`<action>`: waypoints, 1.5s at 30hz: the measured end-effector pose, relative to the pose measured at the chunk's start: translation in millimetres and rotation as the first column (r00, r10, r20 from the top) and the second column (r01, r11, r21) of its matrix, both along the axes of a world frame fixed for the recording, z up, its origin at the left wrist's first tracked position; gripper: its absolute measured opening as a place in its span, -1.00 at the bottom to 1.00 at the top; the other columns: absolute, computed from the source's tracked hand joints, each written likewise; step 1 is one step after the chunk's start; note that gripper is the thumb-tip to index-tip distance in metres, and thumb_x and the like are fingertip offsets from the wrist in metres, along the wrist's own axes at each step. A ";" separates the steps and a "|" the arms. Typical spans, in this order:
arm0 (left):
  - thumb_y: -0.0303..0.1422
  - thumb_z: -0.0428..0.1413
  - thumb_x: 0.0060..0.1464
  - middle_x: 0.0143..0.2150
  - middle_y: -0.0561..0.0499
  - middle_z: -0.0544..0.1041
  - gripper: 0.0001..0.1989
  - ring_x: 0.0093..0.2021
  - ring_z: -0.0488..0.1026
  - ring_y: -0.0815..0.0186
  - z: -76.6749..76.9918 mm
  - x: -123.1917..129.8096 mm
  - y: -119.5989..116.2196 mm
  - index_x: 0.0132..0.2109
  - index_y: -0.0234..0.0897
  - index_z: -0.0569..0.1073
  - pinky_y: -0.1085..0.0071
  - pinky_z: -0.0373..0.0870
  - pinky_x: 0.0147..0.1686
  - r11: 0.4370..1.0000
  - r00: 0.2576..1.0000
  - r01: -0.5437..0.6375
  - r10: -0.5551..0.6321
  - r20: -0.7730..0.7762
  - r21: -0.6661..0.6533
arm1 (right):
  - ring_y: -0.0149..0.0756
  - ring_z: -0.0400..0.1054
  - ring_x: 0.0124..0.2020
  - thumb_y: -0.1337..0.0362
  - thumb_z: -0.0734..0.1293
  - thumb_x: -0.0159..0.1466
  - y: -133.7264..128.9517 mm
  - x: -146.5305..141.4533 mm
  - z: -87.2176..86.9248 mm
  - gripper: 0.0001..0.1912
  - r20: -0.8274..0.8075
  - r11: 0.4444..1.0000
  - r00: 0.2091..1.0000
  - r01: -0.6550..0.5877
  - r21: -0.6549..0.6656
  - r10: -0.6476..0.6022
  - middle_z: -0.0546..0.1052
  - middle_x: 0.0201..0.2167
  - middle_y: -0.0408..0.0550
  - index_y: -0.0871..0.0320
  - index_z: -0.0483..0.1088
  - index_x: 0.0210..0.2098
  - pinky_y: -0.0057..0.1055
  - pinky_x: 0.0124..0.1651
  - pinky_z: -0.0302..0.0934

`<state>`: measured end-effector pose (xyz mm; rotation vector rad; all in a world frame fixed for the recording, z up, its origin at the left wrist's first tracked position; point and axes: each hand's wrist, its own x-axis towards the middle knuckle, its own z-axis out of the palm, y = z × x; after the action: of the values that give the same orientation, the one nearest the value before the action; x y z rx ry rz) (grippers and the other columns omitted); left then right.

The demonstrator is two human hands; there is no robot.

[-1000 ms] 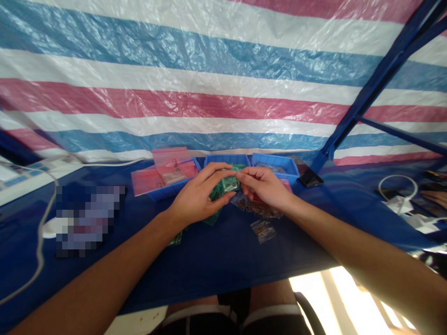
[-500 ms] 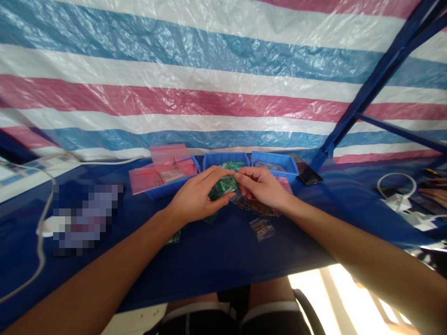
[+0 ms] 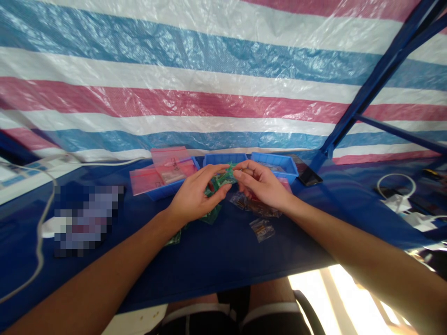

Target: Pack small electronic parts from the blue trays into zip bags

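A small green plastic bag (image 3: 228, 176) is held between my two hands above the table. My left hand (image 3: 197, 193) curves around its left side, fingers above and thumb below. At its right edge, the thumb and forefinger of my right hand (image 3: 263, 184) pinch together. My fingers partly hide the bag, and its contents cannot be made out. More green bags (image 3: 212, 215) lie under my left hand. Beneath my right hand is a clear bag with brownish pieces (image 3: 261, 208). A small clear packet (image 3: 261, 230) of thin brownish pieces lies nearer to me.
Three blue bins line the back: the left bin (image 3: 165, 190) with pink zip bags (image 3: 170, 165), the middle bin (image 3: 223, 158), and the right bin (image 3: 288, 165). Beside them lies a dark phone (image 3: 310, 177). White cables (image 3: 40, 242) run along the left; a white cable loop (image 3: 396, 175) is at right.
The green bag between my hands shows more clearly, and my right fingers have shifted slightly. At the far right edge, another person's hand has left the view.
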<state>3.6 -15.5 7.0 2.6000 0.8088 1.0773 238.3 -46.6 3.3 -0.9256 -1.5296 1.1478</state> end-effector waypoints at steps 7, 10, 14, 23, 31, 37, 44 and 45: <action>-0.15 0.20 0.40 0.09 -0.20 0.62 -0.43 -0.09 0.67 0.19 -7.5 0.4 3.6 0.44 -0.22 0.35 0.40 0.62 -0.23 0.973 0.982 0.058 -0.014 0.189 -0.225 | -0.36 0.31 -0.44 -0.01 0.63 0.21 1.4 -0.5 -4.7 -0.32 -0.023 0.992 1.000 -0.018 0.126 0.021 0.42 -0.43 -0.30 0.01 0.39 0.20 -0.41 -0.35 0.22; -0.16 0.18 0.42 0.05 -0.16 0.65 -0.40 -0.15 0.67 0.24 -7.5 1.4 1.3 0.47 -0.20 0.29 0.39 0.62 -0.18 0.958 0.978 0.130 -0.082 0.192 -0.257 | -0.35 0.29 -0.44 -0.06 0.60 0.24 3.1 3.7 -8.3 -0.46 0.117 0.986 0.993 -0.031 0.161 0.012 0.44 -0.43 -0.24 0.04 0.53 0.09 -0.38 -0.35 0.19; -0.15 0.07 0.50 -0.07 -0.07 0.68 -0.43 -0.26 0.64 0.31 -4.4 0.1 -1.2 0.51 -0.22 0.23 0.43 0.58 -0.21 0.934 0.974 0.199 -0.154 0.168 -0.297 | -0.36 0.25 -0.46 -0.10 0.55 0.29 3.9 6.6 -9.6 -0.57 0.190 0.982 0.981 0.000 0.189 -0.036 0.46 -0.43 -0.20 0.08 0.60 -0.05 -0.38 -0.38 0.11; -0.20 0.29 0.34 0.47 -0.27 0.35 -0.27 0.45 0.36 -0.09 2.6 3.2 0.0 0.52 -0.17 0.23 -0.03 0.41 0.40 0.989 0.996 0.088 -0.089 0.000 0.120 | -0.44 0.17 -0.62 -0.12 0.52 0.34 7.7 7.0 -4.7 -0.51 -0.022 1.000 1.000 0.012 -0.018 -0.013 0.39 -0.64 -0.25 0.11 0.37 -0.43 -0.42 -0.48 0.03; -0.45 0.18 0.39 0.30 -0.20 0.55 -0.58 0.30 0.51 0.06 0.5 -0.9 7.3 0.33 -0.17 0.49 0.04 0.45 0.34 0.949 0.992 0.112 -0.122 0.018 0.296 | -0.47 0.19 -0.62 -0.07 0.53 0.35 5.2 2.9 -7.7 -0.55 -0.166 0.986 0.982 -0.110 -0.124 0.088 0.42 -0.61 -0.25 0.13 0.40 -0.40 -0.46 -0.49 0.04; -0.39 0.20 0.41 0.07 -0.15 0.67 -0.75 0.06 0.61 0.17 0.0 -0.5 7.6 0.17 -0.25 0.58 0.23 0.51 0.16 0.955 0.992 0.075 -0.100 0.076 0.287 | -0.45 0.25 -0.61 -0.16 0.48 0.36 4.0 0.4 -0.4 -0.56 -0.162 0.997 0.987 -0.025 -0.078 0.012 0.45 -0.54 -0.27 0.10 0.46 -0.16 -0.45 -0.50 0.12; -0.28 0.17 0.46 -0.27 -0.04 0.61 -0.82 -0.29 0.53 0.32 0.3 1.8 2.5 -0.03 -0.32 0.57 0.42 0.44 -0.22 0.966 0.999 0.022 -0.031 0.030 0.258 | -0.44 0.26 -0.58 -0.19 0.45 0.38 -0.7 3.9 5.7 -0.52 -0.077 0.998 0.995 -0.064 0.018 0.065 0.45 -0.53 -0.23 0.12 0.48 -0.26 -0.42 -0.46 0.13; -0.27 0.16 0.47 -0.29 -0.02 0.60 -0.81 -0.32 0.51 0.34 0.4 1.9 1.8 -0.05 -0.32 0.57 0.43 0.42 -0.26 0.967 0.999 0.016 -0.023 0.024 0.253 | -0.44 0.25 -0.58 -0.19 0.46 0.37 -0.9 4.0 4.9 -0.53 -0.061 0.997 0.996 -0.068 0.025 0.070 0.44 -0.54 -0.23 0.12 0.48 -0.29 -0.42 -0.47 0.12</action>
<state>5.5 -13.7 7.4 2.7856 0.6765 1.2837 242.3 -47.6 8.2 -0.8199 -1.5317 1.1950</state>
